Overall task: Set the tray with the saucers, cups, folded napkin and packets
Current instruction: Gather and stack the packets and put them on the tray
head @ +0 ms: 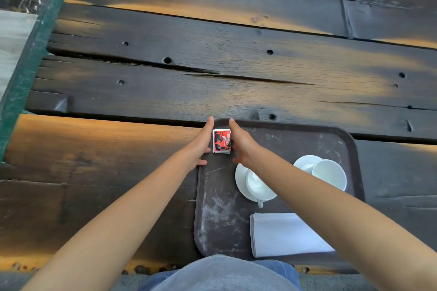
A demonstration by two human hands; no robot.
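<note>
A dark brown tray point(217, 215) lies on the wooden table near me. In its far left corner sits a small stack of red-and-white packets point(221, 141). My left hand point(201, 144) lies with straight fingers against the stack's left side. Straight-fingered too, my right hand point(241, 143) presses the right side of the stack. Two white saucers with cups stand on the tray: one cup and saucer point(254, 183) partly under my right forearm, the other cup and saucer point(324, 171) to the right. A folded white napkin point(283, 235) lies at the tray's near edge.
The table point(165, 82) is made of dark, cracked wooden planks with holes and spreads far beyond the tray. Its left edge point(30, 54) runs beside a green border and a tiled floor. My lap in grey-blue cloth point(220, 274) shows at the bottom.
</note>
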